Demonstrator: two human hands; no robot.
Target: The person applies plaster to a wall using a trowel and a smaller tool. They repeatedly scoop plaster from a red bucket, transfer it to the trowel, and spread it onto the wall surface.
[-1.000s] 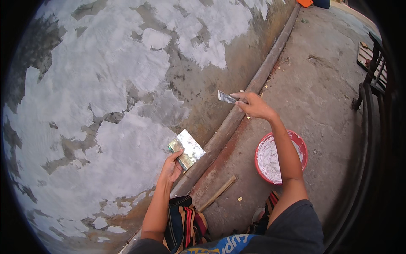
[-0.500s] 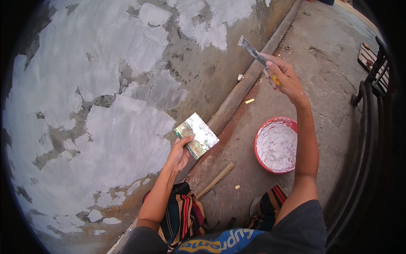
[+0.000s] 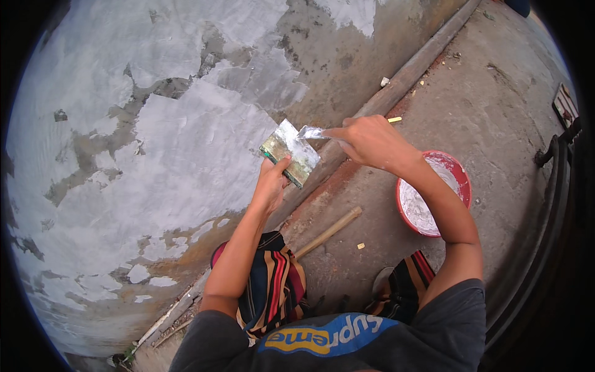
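Observation:
A wide, stained metal putty blade [image 3: 291, 155] is gripped in my left hand [image 3: 271, 181], thumb on its face. My right hand [image 3: 375, 141] has closed fingers on a narrower putty knife [image 3: 308, 132], whose blade rests at the upper face of the wide one; its handle is hidden by my fingers. Both tools are in front of a grey wall [image 3: 186, 155] with rough patches of white coating. Below and right of my right hand, a red basin [image 3: 404, 212] holds white paste [image 3: 416, 199], partly covered by my forearm.
A long rounded pole or pipe [image 3: 427, 56] runs along the wall's foot. A wooden stick [image 3: 328, 232] lies by my knees in striped cloth. Black metal railings [image 3: 551, 161] and a slatted panel [image 3: 564, 105] stand at the right. Small yellow scraps [image 3: 395, 119] lie on the concrete floor.
My right hand with the knife has come down and leftward from high on the right onto the wide blade. My left hand has risen with the wide blade toward it.

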